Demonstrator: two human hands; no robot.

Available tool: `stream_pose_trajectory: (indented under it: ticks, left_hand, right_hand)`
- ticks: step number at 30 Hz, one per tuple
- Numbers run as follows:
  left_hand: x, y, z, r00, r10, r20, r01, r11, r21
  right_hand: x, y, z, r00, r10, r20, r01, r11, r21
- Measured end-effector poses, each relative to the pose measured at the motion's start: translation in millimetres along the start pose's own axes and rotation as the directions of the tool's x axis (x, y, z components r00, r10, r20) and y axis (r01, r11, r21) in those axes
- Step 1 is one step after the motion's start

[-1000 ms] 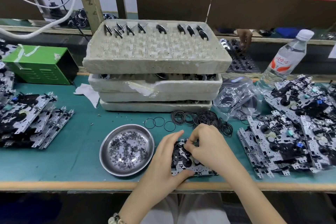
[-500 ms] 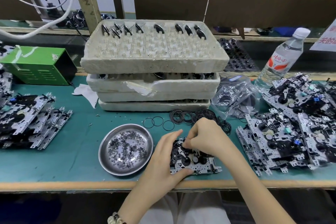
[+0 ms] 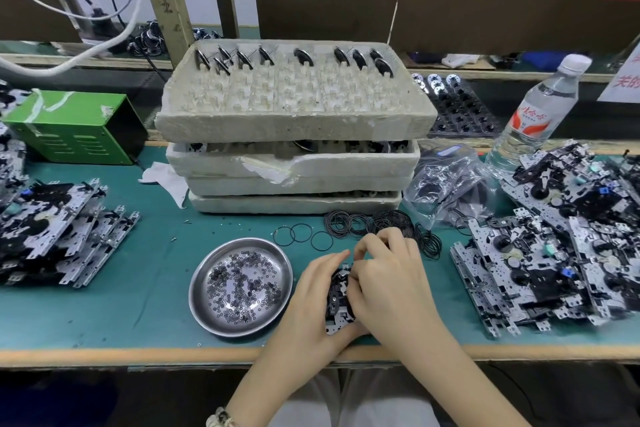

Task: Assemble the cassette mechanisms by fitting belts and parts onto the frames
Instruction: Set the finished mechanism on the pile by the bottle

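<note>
A metal cassette mechanism frame (image 3: pixel 337 300) with black parts lies near the front edge of the green bench, mostly hidden under both hands. My left hand (image 3: pixel 311 302) grips its left side, thumb under the near edge. My right hand (image 3: pixel 388 274) covers its right half with fingers curled down onto it; whether they pinch a belt is hidden. A pile of black rubber belts (image 3: pixel 377 224) lies just behind the hands. A round steel dish (image 3: pixel 207 267) of small washers sits to the left.
Stacked foam trays (image 3: pixel 294 121) holding flywheels stand behind. Heaps of mechanism frames lie at right (image 3: pixel 554 253) and left (image 3: pixel 59 229). A plastic bag of parts (image 3: pixel 446 184), a water bottle (image 3: pixel 533 114) and a green metal box (image 3: pixel 76 128) stand further back.
My right hand has slid back and down over the frame, covering more of it. My left hand keeps its grip.
</note>
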State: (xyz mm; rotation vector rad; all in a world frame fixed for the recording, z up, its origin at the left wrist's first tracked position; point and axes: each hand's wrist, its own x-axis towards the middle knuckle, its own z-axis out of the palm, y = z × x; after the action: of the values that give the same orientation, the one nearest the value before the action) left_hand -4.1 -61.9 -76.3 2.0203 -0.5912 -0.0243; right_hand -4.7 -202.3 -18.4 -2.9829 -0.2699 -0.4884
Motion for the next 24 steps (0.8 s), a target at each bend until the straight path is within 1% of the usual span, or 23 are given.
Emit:
stream_pose_trajectory:
  ticks: [3, 5, 7, 10, 12, 15, 19, 23, 24]
  left_hand:
    - [0, 2, -1, 1.0, 0.0, 0.002, 0.0, 1.0, -0.002]
    - [0, 2, 0, 1.0, 0.005, -0.003, -0.005, 1.0, 0.001]
    - [-1, 1, 1, 1.0, 0.021, -0.008, -0.021, 0.999, 0.027]
    - [-2, -2, 4, 0.998, 0.055, 0.023, -0.056, 0.996, 0.063]
    - [-3, -3, 4, 0.998, 0.065, 0.021, -0.066, 0.997, 0.035]
    - [-4, -6, 4, 0.996, 0.088, -0.029, -0.089, 0.996, -0.005]
    - [-5, -6, 3, 0.995, 0.071, -0.065, -0.074, 0.997, -0.037]
    - [-4, -1, 0, 1.0, 0.027, 0.004, -0.026, 0.999, -0.03]
    - [-4, -1, 0, 0.999, 0.009, 0.035, -0.008, 1.0, -0.028]
  right_hand:
    - [1, 1, 3, 0.999, -0.026, -0.027, 0.026, 0.999, 0.019]
    - [1, 2, 4, 0.999, -0.011, -0.031, 0.013, 0.998, 0.053]
    - [1, 4, 4, 1.0, -0.003, -0.031, 0.005, 0.997, 0.076]
    - [-1, 11, 4, 0.998, 0.001, -0.059, 0.007, 0.991, 0.136]
    - [-3, 13, 3, 0.996, 0.035, -0.086, -0.017, 0.979, 0.203]
    - [-7, 15, 4, 0.991, 0.075, -0.109, -0.042, 0.959, 0.279]
    - [-6, 18, 6, 0.995, 0.066, -0.08, -0.038, 0.949, 0.314]
    - [-6, 20, 5, 0.999, 0.01, -0.046, 0.003, 0.964, 0.266]
    - [-7, 23, 6, 1.0, -0.008, -0.022, 0.014, 0.959, 0.283]
